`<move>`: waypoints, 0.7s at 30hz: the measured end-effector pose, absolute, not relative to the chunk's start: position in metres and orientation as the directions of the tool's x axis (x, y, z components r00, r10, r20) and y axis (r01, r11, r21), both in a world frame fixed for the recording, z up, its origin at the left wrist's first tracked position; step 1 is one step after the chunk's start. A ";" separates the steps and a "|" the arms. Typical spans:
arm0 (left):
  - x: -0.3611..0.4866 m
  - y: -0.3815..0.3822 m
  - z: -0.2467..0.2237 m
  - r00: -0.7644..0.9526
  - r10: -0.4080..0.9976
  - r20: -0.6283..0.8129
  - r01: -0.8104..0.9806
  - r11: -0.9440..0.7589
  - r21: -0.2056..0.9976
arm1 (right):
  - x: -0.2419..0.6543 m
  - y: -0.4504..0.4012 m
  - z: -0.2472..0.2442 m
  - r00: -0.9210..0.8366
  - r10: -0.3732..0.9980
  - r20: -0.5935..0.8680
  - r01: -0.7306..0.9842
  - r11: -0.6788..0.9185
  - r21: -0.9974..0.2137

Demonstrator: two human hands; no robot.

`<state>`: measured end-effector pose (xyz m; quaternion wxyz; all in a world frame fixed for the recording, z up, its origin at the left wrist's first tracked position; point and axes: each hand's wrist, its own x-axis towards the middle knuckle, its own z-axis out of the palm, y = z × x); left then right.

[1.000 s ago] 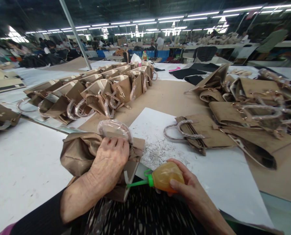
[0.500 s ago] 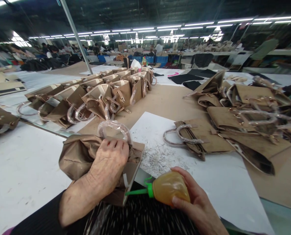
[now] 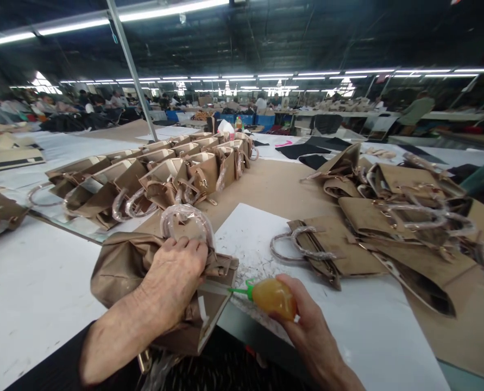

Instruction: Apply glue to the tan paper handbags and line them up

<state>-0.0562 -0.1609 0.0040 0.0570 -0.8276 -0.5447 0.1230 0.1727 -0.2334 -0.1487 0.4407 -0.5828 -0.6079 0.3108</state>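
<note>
My left hand (image 3: pixel 176 271) grips a brown bag (image 3: pixel 121 266) near the base of its plastic-wrapped handle (image 3: pixel 188 214); the fingertips are hidden in the fabric. The bag lies tilted at the near edge of the table, its lining bulging to the left. In my right hand (image 3: pixel 307 315) is a squeeze bottle (image 3: pixel 273 298) of amber liquid with a green nozzle. The nozzle points left, its tip at the right edge of the bag's panel; whether it touches is too small to tell.
Rows of upright brown bags (image 3: pixel 168 168) stand at the back left. Flatter brown bags (image 3: pixel 388 217) are piled on the right, one (image 3: pixel 347 244) nearer the middle. White paper (image 3: pixel 372 320) covers part of the table. A metal pole (image 3: pixel 133 70) rises behind; people work far off.
My right hand has moved the bottle up and away from my body, along the bag's edge. The view has tilted upward. My left hand keeps its hold on the bag.
</note>
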 end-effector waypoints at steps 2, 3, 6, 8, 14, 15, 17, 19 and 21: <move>-0.058 -0.157 0.007 0.371 0.915 -0.157 0.893 -0.398 -0.209 | 0.173 -0.231 -0.149 0.020 0.971 0.239 0.459 0.203 -0.865; -0.059 -0.155 0.008 0.374 0.914 -0.155 0.896 -0.399 -0.194 | 0.172 -0.230 -0.150 0.001 0.964 0.265 0.469 0.234 -0.852; -0.065 -0.149 0.011 0.390 0.909 -0.145 0.900 -0.410 -0.147 | 0.169 -0.228 -0.153 -0.002 0.941 0.338 0.505 0.293 -0.812; -0.070 -0.145 0.013 0.393 0.908 -0.146 0.902 -0.412 -0.128 | 0.167 -0.227 -0.156 0.031 0.916 0.400 0.528 0.325 -0.785; -0.084 -0.133 0.027 0.315 0.933 -0.174 0.940 -0.332 -0.078 | 0.166 -0.225 -0.159 0.048 0.854 0.519 0.639 0.373 -0.673; -0.087 -0.131 0.028 0.308 0.937 -0.166 0.945 -0.321 -0.058 | 0.168 -0.224 -0.156 0.055 0.843 0.536 0.655 0.375 -0.656; -0.093 -0.128 0.030 0.307 0.940 -0.151 0.950 -0.313 -0.015 | 0.177 -0.219 -0.142 0.087 0.806 0.586 0.668 0.389 -0.634; -0.099 -0.127 0.031 0.306 0.942 -0.136 0.952 -0.306 0.022 | 0.192 -0.211 -0.118 0.152 0.753 0.640 0.688 0.384 -0.615; -0.105 -0.127 0.031 0.291 0.947 -0.138 0.957 -0.286 0.054 | 0.213 -0.200 -0.083 0.224 0.693 0.685 0.722 0.354 -0.595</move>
